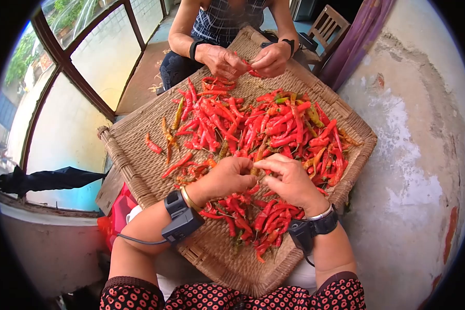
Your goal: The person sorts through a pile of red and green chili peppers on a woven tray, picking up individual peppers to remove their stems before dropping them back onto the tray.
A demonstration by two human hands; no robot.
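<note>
My left hand [230,178] and my right hand [289,181] meet over the middle of a woven rope tray [134,147]. Both have their fingertips pinched around a small brownish-green chili pepper [255,170], which is partly covered by the fingers. A large heap of red chili peppers [274,124] spreads beyond my hands, mixed with some yellowish and green ones. Below my wrists lies a smaller pile of red chilies [274,222], near the tray's close corner.
Across the tray a person's two hands [225,62] pinch a red chili. A few dried yellowish peppers [168,134] lie apart on the left. A folded dark umbrella [57,180] rests by the window, a plastered wall [403,155] stands right, and a wooden chair [328,31] is behind.
</note>
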